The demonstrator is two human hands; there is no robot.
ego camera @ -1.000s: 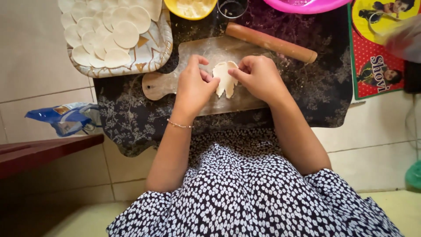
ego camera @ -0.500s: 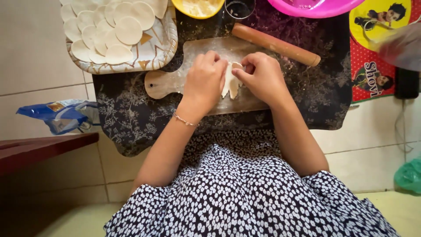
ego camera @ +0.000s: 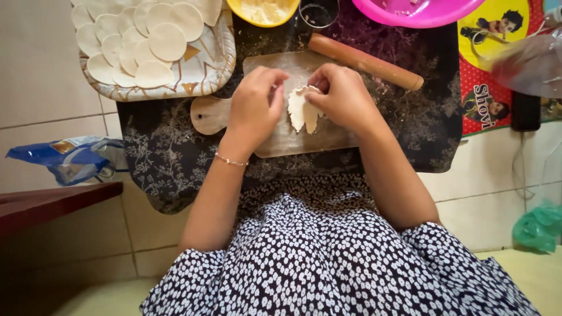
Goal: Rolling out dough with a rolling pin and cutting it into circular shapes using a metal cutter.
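Rolling pin (ego camera: 366, 61) beside pink bowl (ego camera: 418, 11); tray (ego camera: 219, 55) bearing dough rounds (ego camera: 167, 41).

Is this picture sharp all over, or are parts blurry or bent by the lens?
Head view: both hands, left and right, and the folded dough are sharp in soft, even light; the plastic bag at top right is smeared; the tile lines bow, a wide-lens effect; the lower left corner is dark.
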